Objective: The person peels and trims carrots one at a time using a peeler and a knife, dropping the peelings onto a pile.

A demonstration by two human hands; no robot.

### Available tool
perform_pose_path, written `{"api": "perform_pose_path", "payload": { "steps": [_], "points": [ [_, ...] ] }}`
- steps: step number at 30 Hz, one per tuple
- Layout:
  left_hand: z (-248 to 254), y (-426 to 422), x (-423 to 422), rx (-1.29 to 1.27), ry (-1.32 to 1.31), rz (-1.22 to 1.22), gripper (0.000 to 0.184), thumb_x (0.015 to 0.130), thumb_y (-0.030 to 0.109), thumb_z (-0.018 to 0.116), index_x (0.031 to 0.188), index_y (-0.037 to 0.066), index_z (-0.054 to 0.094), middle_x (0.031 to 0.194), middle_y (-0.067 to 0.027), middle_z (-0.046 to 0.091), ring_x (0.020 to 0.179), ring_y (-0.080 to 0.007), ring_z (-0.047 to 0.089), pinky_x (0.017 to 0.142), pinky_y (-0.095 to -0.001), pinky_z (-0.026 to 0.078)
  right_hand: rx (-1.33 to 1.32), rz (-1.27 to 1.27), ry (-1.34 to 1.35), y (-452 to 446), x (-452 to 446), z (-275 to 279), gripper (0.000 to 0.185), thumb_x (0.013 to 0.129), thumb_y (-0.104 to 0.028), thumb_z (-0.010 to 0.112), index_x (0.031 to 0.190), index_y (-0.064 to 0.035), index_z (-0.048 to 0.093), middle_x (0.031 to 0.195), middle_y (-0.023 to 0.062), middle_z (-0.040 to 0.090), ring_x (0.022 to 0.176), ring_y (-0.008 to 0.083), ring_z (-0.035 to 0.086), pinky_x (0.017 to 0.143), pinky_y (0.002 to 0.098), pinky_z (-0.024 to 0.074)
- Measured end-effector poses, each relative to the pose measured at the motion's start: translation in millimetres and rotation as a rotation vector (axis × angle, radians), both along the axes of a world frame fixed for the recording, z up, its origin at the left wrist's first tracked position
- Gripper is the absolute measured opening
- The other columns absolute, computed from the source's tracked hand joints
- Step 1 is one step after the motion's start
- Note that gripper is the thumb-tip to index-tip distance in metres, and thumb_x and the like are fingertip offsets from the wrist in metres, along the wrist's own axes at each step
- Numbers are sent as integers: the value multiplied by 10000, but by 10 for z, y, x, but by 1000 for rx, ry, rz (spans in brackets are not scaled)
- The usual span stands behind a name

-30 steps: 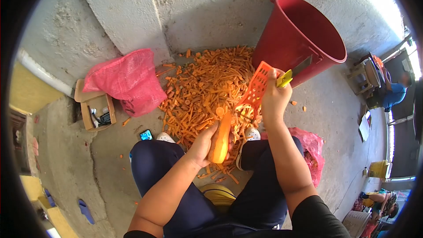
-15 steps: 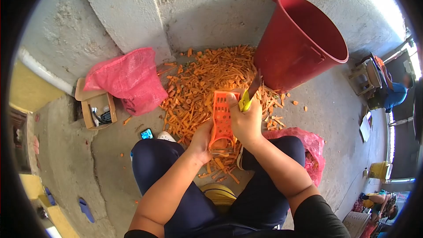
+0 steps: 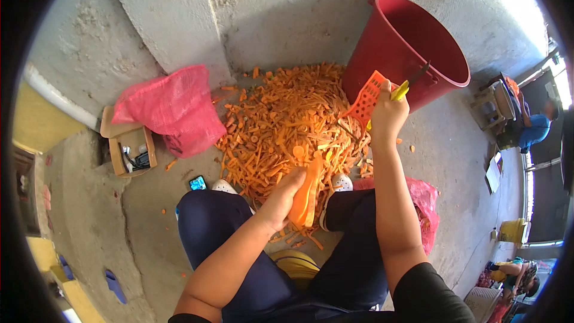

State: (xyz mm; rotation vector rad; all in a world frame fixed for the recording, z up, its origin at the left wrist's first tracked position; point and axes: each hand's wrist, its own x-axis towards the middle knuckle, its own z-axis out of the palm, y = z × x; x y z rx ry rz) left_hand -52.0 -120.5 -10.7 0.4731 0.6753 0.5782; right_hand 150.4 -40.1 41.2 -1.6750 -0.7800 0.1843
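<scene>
Low and in front of me, my left hand (image 3: 284,200) is closed around long, flat carrot slabs (image 3: 308,194), held together on edge over the pile. My right hand (image 3: 389,113) is raised further right, near the red bin. It grips an orange perforated plastic grater (image 3: 366,100) together with a yellow-handled knife (image 3: 400,90), whose dark blade points up and right. Between and beyond the hands a heap of cut carrot pieces (image 3: 281,113) spreads over the floor up to the wall. The fingers of my right hand partly cover both tools.
A tall red bin (image 3: 388,48) stands right of the heap. At left are a pink sack (image 3: 173,107), a cardboard box (image 3: 133,161) and a phone (image 3: 197,183). Another pink sack (image 3: 423,203) lies by my right leg. Two people are further off at right.
My right hand has moved up and right, carrying the grater and knife away from my left hand. The left hand now shows carrot slabs in its grip.
</scene>
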Motion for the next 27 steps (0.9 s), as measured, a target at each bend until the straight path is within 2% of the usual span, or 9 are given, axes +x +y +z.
{"api": "perform_pose_path", "payload": {
  "steps": [4, 6, 12, 16, 19, 20, 21, 23, 27],
  "points": [
    [-26, 110, -51, -162, -100, 101, 348, 858, 348, 440, 1098, 96, 438, 873, -60, 547, 736, -147, 557, 633, -301, 483, 26, 268, 35, -272, -336, -47, 197, 845, -205, 512, 807, -14, 542, 570, -9, 466, 496, 68, 400, 479, 231, 359],
    [-29, 120, -52, -200, -132, 146, 340, 876, 331, 396, 1112, 93, 453, 963, -83, 550, 790, -172, 567, 674, -313, 487, -17, 431, 214, -443, -596, 11, 171, 838, -177, 516, 801, -11, 537, 577, 2, 483, 489, 73, 416, 443, 229, 354],
    [-4, 143, -37, -252, -265, 181, 341, 893, 269, 313, 1099, 35, 449, 1004, -115, 544, 869, -221, 563, 736, -357, 479, -98, 611, -10, -617, -905, -22, 184, 829, -165, 524, 779, 12, 523, 562, 100, 519, 479, 170, 489, 467, 293, 391],
    [12, 121, -15, -205, -130, 129, 359, 902, 301, 284, 1087, 41, 450, 975, -87, 545, 844, -171, 553, 713, -312, 477, -148, 560, -72, -598, -930, -35, 176, 826, -160, 522, 780, 10, 511, 578, 148, 527, 472, 264, 494, 463, 321, 398],
    [-134, 78, -35, -162, -187, 36, 350, 893, 296, 316, 1065, 22, 448, 921, -87, 533, 772, -188, 548, 639, -322, 485, -125, 432, -168, -458, -818, -83, 169, 831, -170, 515, 786, -7, 515, 574, 128, 532, 475, 220, 511, 447, 313, 403],
    [-161, 27, -62, -145, -213, -18, 360, 894, 314, 315, 1063, 25, 446, 889, -77, 525, 743, -178, 539, 614, -315, 482, -213, 321, -161, -382, -729, 5, 166, 840, -181, 505, 785, -25, 520, 575, 97, 541, 481, 167, 529, 434, 294, 407],
    [-176, 4, -58, -127, -242, -75, 370, 895, 331, 313, 1061, 28, 445, 856, -66, 518, 715, -169, 529, 589, -308, 479, -136, 260, 11, -236, -544, -132, 176, 847, -196, 499, 787, -32, 525, 577, 72, 543, 487, 126, 526, 431, 275, 404],
    [-53, -27, -31, -73, -145, -112, 416, 881, 401, 330, 1053, 39, 440, 798, -50, 488, 677, -149, 503, 536, -297, 466, -78, 63, -134, -94, -287, -78, 203, 850, -207, 501, 792, -16, 533, 566, 52, 533, 472, 90, 474, 433, 267, 384],
    [-38, 64, -67, -7, -147, -127, 421, 855, 397, 401, 1065, 34, 436, 811, -54, 494, 711, -143, 506, 537, -295, 467, -17, 45, -14, -30, -41, -83, 265, 852, -243, 504, 820, 16, 551, 541, 23, 473, 484, 93, 405, 480, 255, 361]
  ]
}}
